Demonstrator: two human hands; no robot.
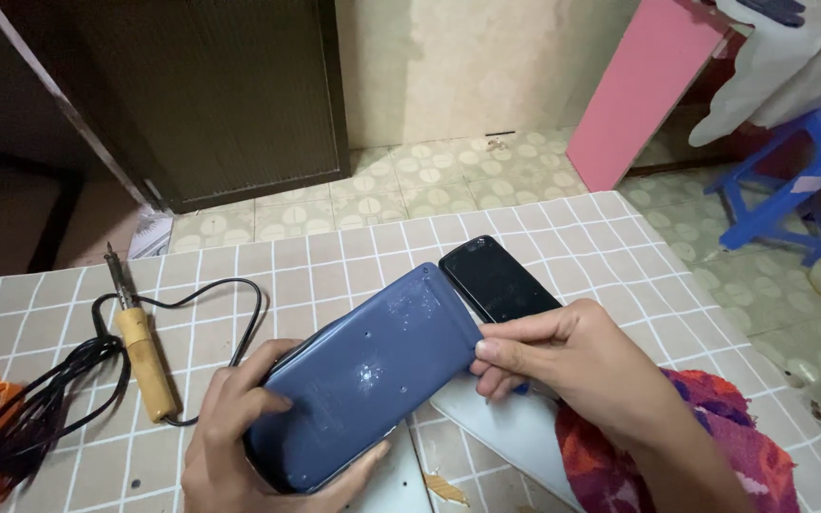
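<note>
Checked tile-patterned tabletop [353,256] fills the foreground, with a blue plastic stool [791,185] on the floor beyond. Over the table's near edge, a flat blue plastic case [368,375] is gripped at both ends: the left hand [239,446] wraps its lower end, the right hand [572,366] pinches its upper corner. A black phone [496,280] lies just beside it; a wooden-handled soldering iron [140,347] rests well left.

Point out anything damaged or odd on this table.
The blue case, held by both hands, has white scuffs and small pits across its back. A soldering iron lies loose beside its tangled cord.
</note>
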